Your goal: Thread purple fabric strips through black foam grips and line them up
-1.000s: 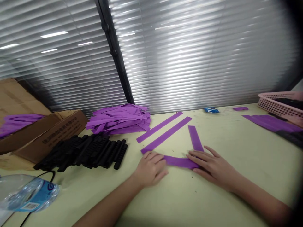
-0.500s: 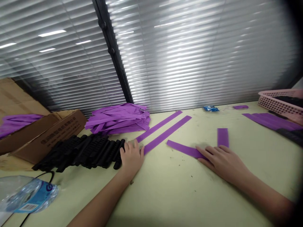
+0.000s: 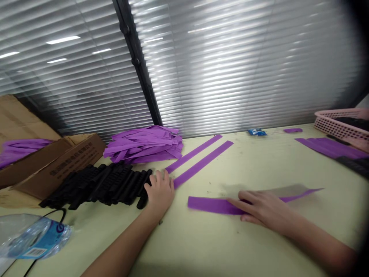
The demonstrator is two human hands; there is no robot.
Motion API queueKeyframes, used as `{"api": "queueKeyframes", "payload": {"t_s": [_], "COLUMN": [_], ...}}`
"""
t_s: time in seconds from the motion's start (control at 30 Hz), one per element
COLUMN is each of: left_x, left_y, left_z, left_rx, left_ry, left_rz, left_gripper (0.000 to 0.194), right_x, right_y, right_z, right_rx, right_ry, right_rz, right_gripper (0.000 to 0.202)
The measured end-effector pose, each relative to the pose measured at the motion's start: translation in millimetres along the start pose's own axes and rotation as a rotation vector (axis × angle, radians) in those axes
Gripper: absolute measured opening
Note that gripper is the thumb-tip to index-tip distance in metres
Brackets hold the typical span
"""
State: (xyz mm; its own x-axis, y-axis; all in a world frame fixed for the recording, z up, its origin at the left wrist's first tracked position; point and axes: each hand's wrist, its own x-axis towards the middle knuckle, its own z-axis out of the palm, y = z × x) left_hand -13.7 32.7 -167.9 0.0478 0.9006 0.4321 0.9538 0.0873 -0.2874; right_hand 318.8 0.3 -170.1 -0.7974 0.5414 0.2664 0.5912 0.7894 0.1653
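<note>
My right hand grips a purple fabric strip by its middle, thumb below and fingers above. The strip's left part reaches out flat and its thin right end trails past the back of the hand, casting a shadow. My left hand rests with fingers spread at the right end of a row of black ribbed pieces, its fingertips against the last one. Two more purple strips lie slanted on the table, their lower ends close to the left fingers; whether those fingers press on them I cannot tell.
Behind the row is a pile of purple strips, beside a cardboard box holding more. A plastic bottle lies front left. At the right are a pink basket and strips with black ends. A blue packet lies near the blinds.
My right hand has moved slightly down with the strip. Its right end, earlier pointing away beyond the hand, has swung round to the right. My left hand has barely moved.
</note>
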Motion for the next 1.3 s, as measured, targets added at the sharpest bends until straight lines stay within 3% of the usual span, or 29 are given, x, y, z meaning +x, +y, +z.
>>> {"api": "queueKeyframes", "payload": {"t_s": [0.07,0.13,0.23,0.4,0.53,0.63,0.8,0.9,1.0,1.1,1.2,1.3], "left_x": [0,1,1,1,8,13,17,19,21,15,-4,-30], "left_y": [1,2,2,-1,-3,-5,-12,-15,-14,-2,20,45], "left_z": [-0.6,-2.0,-3.8,-5.0,-15.5,-27.5,-36.2,-41.2,-54.8,-71.0,-77.9,-72.5], "left_rx": [0.016,0.024,0.037,0.11,0.076,0.031,-0.117,-0.235,-0.546,-1.093,-1.599,-1.873], "left_ry": [-0.006,-0.011,-0.021,-0.108,-0.162,-0.19,-0.522,-0.571,-0.517,-0.583,-0.813,-0.88], "left_rz": [-0.009,-0.002,0.014,-0.027,0.026,0.012,-0.024,0.031,0.116,0.141,0.003,-0.186], "left_gripper": [0.045,0.045,0.043,0.048,0.053,0.05,0.038,0.037,0.039,0.037,0.035,0.037], "right_x": [12,22,23,0,-11,-8,5,11,14,17,20,23], "right_y": [-4,-6,-2,17,27,24,8,1,-5,-15,-34,-56], "right_z": [1,5,12,18,24,24,11,5,4,-1,-6,-8], "right_rx": [0.013,-0.016,-0.001,0.1,0.225,0.446,1.024,1.393,1.709,1.842,1.802,1.735], "right_ry": [0.052,0.108,0.162,0.153,0.182,0.22,0.248,0.256,0.261,0.158,0.026,0.029], "right_rz": [-0.055,-0.012,0.164,0.474,0.653,0.738,0.903,0.985,0.912,0.748,0.586,0.482], "right_gripper": [0.041,0.034,0.033,0.039,0.04,0.04,0.042,0.042,0.04,0.042,0.047,0.06]}}
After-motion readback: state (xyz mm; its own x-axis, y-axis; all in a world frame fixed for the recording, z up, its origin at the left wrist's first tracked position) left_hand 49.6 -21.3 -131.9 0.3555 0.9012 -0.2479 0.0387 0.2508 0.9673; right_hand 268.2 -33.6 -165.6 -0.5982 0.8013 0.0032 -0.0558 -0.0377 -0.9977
